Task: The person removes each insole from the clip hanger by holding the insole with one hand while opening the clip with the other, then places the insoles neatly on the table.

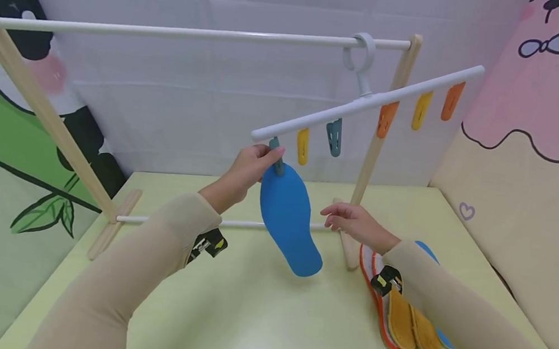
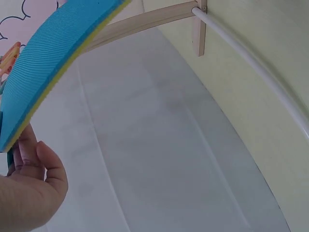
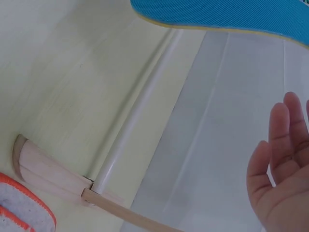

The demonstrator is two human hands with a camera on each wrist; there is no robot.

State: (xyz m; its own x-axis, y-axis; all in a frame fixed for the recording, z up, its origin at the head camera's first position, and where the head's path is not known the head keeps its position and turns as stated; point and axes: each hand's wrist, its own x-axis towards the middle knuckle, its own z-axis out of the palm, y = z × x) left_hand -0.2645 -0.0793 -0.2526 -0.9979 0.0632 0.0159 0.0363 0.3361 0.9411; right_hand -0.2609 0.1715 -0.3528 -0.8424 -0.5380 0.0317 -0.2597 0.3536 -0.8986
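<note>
My left hand (image 1: 245, 172) pinches a teal clothespin (image 1: 274, 142) at the near left end of a white hanger bar (image 1: 315, 118). Below that clothespin dangles a blue insole (image 1: 288, 214), its top edge at the clip. The left wrist view shows the insole's ribbed blue face and yellow edge (image 2: 48, 58) above the curled fingers. To the right of the insole, my right hand (image 1: 359, 224) is in the air, fingers loosely bent and nothing in them. More clothespins line the bar: yellow (image 1: 302, 146), teal (image 1: 334, 137) and orange (image 1: 387, 119) among them.
The hanger's hook (image 1: 366, 59) loops over the top rail (image 1: 197, 34) of a rack with wooden posts (image 1: 49, 118). A lower white rail (image 1: 244, 224) runs behind the insole. Under my right forearm lie orange-edged insoles (image 1: 369, 264), tan insoles (image 1: 400, 321) and a blue one (image 1: 445, 341).
</note>
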